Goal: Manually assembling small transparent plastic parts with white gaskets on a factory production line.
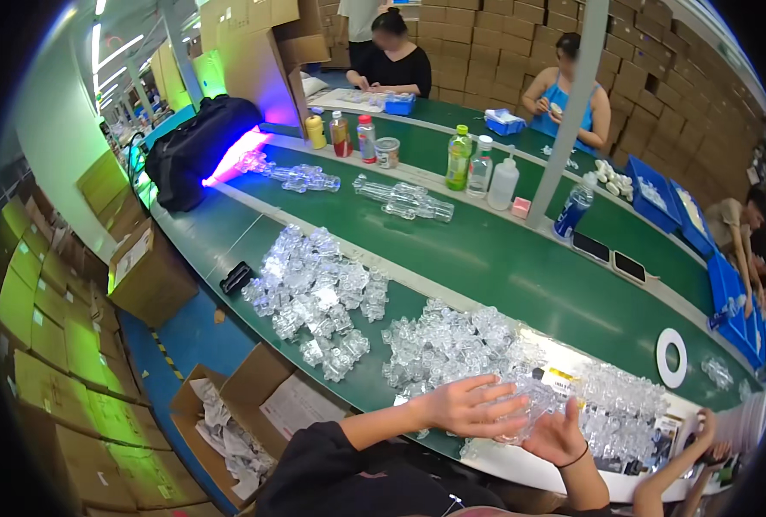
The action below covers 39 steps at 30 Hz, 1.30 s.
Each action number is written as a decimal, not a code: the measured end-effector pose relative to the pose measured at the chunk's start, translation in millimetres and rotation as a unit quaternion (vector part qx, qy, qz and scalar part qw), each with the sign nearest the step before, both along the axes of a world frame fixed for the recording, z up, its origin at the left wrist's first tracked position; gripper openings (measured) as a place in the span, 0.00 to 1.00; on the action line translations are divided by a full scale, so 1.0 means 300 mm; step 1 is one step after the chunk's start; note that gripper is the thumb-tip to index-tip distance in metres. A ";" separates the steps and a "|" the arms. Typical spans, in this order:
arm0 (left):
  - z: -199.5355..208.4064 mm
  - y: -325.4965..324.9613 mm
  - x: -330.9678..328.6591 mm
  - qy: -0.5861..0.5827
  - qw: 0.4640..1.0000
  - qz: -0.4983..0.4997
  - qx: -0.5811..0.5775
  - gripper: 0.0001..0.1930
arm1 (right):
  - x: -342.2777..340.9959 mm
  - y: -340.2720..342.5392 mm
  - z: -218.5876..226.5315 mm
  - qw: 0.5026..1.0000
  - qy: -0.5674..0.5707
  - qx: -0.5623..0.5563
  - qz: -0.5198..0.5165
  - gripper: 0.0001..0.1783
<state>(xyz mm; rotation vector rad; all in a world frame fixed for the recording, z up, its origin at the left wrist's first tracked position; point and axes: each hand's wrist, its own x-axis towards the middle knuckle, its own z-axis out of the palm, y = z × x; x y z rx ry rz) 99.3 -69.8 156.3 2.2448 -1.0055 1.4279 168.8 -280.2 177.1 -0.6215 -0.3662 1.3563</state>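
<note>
**Left hand (473, 407) and right hand (562, 435) at the clear parts (533, 401), near edge of the green worktable (521, 263)**

Left hand: fingers extended and slightly spread, released, directed toward the right hand. Right hand: thumb raised, remaining fingers partly hidden; whether they grasp a part cannot be told. A dark band circles the right wrist. The clear parts lie between and just beyond the two hands; individual outlines merge there.

Adjacent stock: a loose heap (452, 349) sits beyond the left hand. Packed rows (620, 401) of similar pieces extend to the right of the hands, above a white board (516, 461) whose pale rim follows the worktable's near edge. A second heap (314, 293) lies farther left, separated from the first by a narrow green gap; its lower end is near the edge. A black object (236, 277) rests close to that same edge.

Clearance: a broad bare green strip runs beyond the heaps, up to the rail with bottles (479, 168). Two long clear assemblies (404, 200) occupy its left portion; a white ring (671, 358) lies toward the right end. Right-hand clearance is limited by a co-worker's hand (705, 428). Below the left edge stands an open carton (266, 401).
</note>
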 end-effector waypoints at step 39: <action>-0.502 0.181 -0.313 0.228 0.826 0.403 -0.320 0.25 | 0.709 -0.566 0.149 0.473 -0.553 -0.315 -0.609 0.30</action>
